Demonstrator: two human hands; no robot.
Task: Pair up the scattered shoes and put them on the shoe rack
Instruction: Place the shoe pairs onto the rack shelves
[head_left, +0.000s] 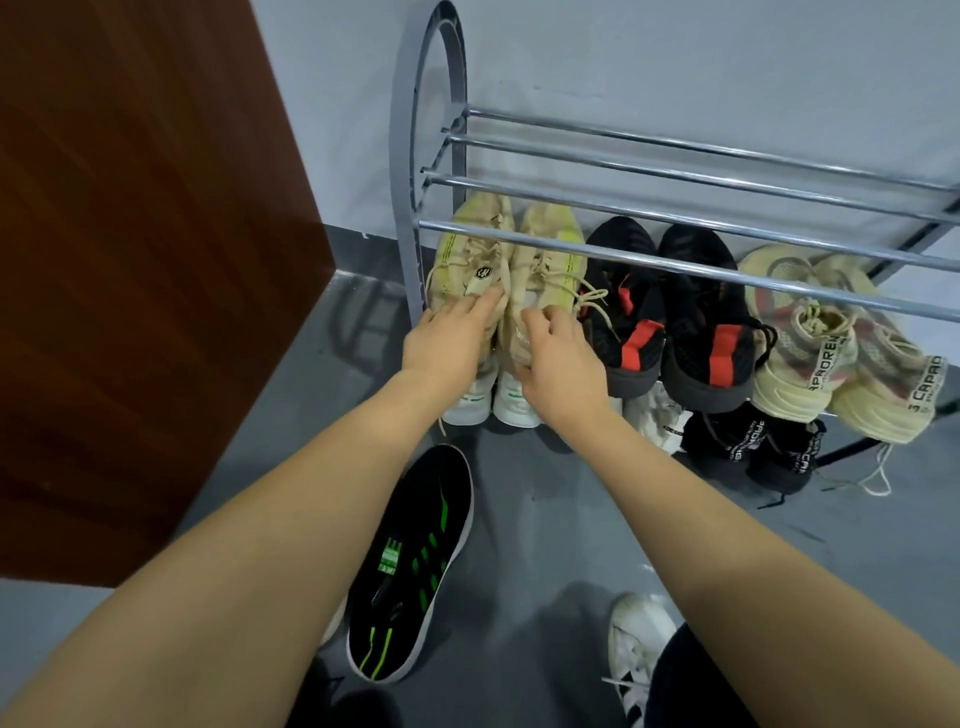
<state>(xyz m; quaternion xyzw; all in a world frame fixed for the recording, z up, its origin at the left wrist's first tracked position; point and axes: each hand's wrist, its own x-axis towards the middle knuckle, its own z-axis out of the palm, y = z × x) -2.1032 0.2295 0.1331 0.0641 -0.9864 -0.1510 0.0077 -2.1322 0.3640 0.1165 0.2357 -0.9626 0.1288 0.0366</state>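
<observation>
Beige pair: my 2 hands are on 2 beige lace-up sneakers with yellow-green side panels, standing side by side, toes to the wall, at the left end of the shoe rack, under its chrome bars.
Left grip: my left hand lies on the left beige shoe, fingers stretched almost straight onto its tongue, clenched on nothing.
Right grip: my right hand rests on the right beige shoe, fingers curled down at its collar and laces; I cannot tell if they pinch anything.
Tongue tag: a small dark hexagon badge on the left shoe, its lettering too small to read.
Black and red pair: just right of the beige pair on the same tier, heels toward me.
Cream pair: at the right, tilted, heel straps printed "CAPROREN" only in part; smaller print unreadable.
Lower shoes: 2 white heels with small green marks below my hands; a black pair with white strap lettering, unreadable, farther right.
Floor: 1 black sneaker with green stripes lies alone on the grey floor between my forearms, and 1 white shoe sits near the bottom edge.
Left side: a brown wooden panel.
</observation>
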